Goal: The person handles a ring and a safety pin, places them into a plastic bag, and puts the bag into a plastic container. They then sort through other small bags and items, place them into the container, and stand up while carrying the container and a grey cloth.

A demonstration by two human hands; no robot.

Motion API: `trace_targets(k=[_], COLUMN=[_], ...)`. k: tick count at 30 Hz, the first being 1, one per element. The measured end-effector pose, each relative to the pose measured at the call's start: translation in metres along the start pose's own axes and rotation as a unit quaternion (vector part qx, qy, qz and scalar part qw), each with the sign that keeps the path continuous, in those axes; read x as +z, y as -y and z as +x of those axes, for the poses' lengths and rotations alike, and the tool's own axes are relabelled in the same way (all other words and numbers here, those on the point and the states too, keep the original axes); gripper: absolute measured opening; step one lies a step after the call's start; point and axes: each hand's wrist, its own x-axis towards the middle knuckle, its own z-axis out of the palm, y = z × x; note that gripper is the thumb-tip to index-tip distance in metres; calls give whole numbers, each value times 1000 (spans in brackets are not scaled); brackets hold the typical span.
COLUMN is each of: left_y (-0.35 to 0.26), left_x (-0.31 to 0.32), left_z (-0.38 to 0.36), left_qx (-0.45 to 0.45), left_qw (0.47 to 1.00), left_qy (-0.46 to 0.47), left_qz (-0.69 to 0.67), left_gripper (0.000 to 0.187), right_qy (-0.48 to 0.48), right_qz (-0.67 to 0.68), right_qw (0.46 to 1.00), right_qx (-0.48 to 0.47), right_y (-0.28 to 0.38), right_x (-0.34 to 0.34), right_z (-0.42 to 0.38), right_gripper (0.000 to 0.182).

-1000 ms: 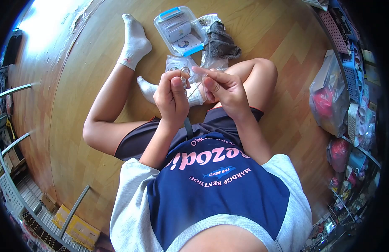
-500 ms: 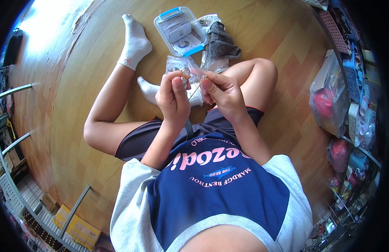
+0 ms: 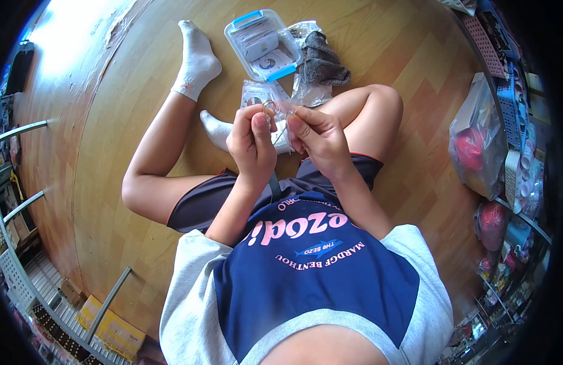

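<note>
My left hand [image 3: 252,141] is closed in a pinch, thumb against fingers, on a small metal ring [image 3: 269,105] that looks like a key ring; what hangs from it is mostly hidden. Close beside it, my right hand [image 3: 320,139] pinches a small clear plastic bag [image 3: 283,112], whose film shows between the two hands. The hands are a few centimetres apart above my lap. Just beyond them on the floor lies a clear packet with printed cards [image 3: 257,91], partly covered by my fingers.
A clear box with blue clips [image 3: 234,52] holds white printed cards ahead. A grey cloth [image 3: 323,61] lies on plastic packaging beside it. My bent legs frame this area. A shelf with a bagged pink item [image 3: 468,149] stands right; metal rails [image 3: 108,304] stand left.
My hands have drawn very slightly apart, with more clear film showing between them. Both keep their pinch. The rest of the view has barely shifted.
</note>
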Motion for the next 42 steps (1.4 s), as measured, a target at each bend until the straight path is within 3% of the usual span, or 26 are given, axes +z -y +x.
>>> trace_targets(k=[6, 15, 18, 20, 24, 26, 42], left_y=[-3, 3, -1, 2, 4, 7, 5], left_x=[3, -6, -13, -15, -16, -14, -10], left_z=[3, 10, 10, 10, 11, 11, 10], left_qx=[2, -9, -66, -66, -69, -29, -42], left_qw=[999, 998, 996, 994, 994, 995, 993], left_qy=[-28, 55, 65, 85, 86, 91, 109], left_qz=[-24, -2, 7, 27, 22, 39, 10], left_gripper=[20, 21, 20, 19, 18, 16, 16], right_qy=[3, -7, -11, -12, -15, -37, -22], right_qz=[16, -58, -60, -92, -93, -68, -44], right_qw=[1000, 998, 998, 995, 995, 997, 998], right_qx=[27, 30, 20, -29, -23, -24, -37], right_y=[-11, 9, 19, 21, 20, 19, 13], right_x=[5, -17, -17, -19, -19, -15, -26], right_z=[-5, 4, 6, 8, 9, 7, 4], right_gripper=[27, 34, 39, 42, 41, 39, 32])
